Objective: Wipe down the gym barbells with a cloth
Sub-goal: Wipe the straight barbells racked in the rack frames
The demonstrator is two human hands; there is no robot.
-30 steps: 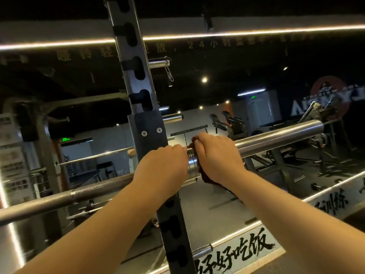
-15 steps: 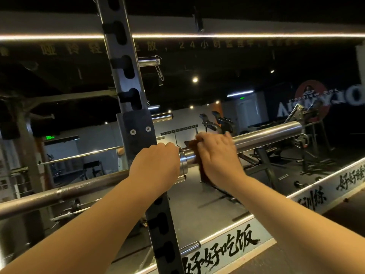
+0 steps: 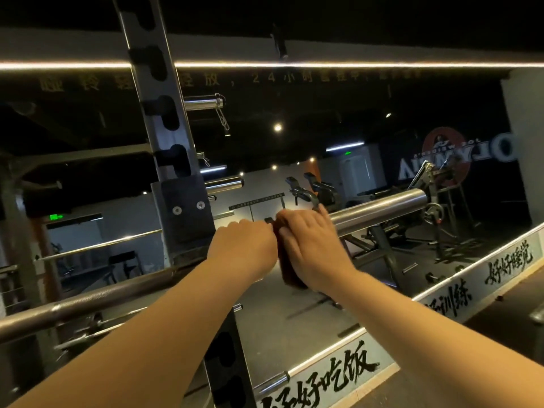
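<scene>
A steel barbell [image 3: 379, 212] lies across the rack at chest height, its thin shaft running left and its thick sleeve pointing right. My left hand [image 3: 243, 250] grips the bar just beside the rack upright, fingers curled over it. My right hand [image 3: 312, 245] sits over the inner end of the sleeve, holding a dark reddish-brown cloth [image 3: 290, 272] against the metal. The cloth hangs down below my palm. The collar of the bar is hidden behind my two hands.
The black rack upright [image 3: 164, 136] with slotted holes stands right behind my left hand. A wall mirror behind reflects benches, machines and a second bar. A low ledge with painted characters [image 3: 338, 375] runs along the floor at lower right.
My right hand with the cloth has slid back left along the sleeve toward the collar, closing up against my left hand. The cloth now hangs lower. My left hand keeps its grip.
</scene>
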